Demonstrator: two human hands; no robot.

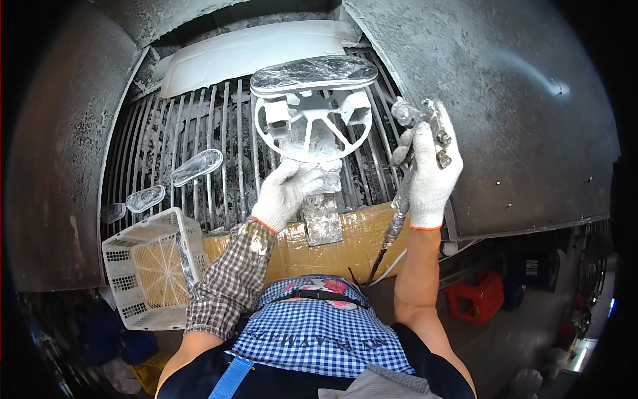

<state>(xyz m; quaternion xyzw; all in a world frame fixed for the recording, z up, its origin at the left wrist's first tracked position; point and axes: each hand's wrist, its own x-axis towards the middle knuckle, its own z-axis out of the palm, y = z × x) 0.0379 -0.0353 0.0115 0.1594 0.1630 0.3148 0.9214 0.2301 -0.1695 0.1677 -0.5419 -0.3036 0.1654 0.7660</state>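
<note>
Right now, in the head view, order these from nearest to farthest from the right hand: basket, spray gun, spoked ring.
1. Spray gun: in the right hand.
2. Spoked ring: left of that hand, mid-view.
3. Basket: far left, beyond the left forearm.

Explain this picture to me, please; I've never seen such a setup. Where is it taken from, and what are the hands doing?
There is no robot: a person works in white gloves. The single picture comes from a wide fisheye camera on the head, looking down, so edges bend. The right hand grips what looks like a spray gun. The left hand is just below a white wheel-shaped part; whether it touches it is unclear. Beyond that is a plastic-wrapped oval piece. Small oval pieces lie on metal bars at left, near a white plastic basket.
</note>
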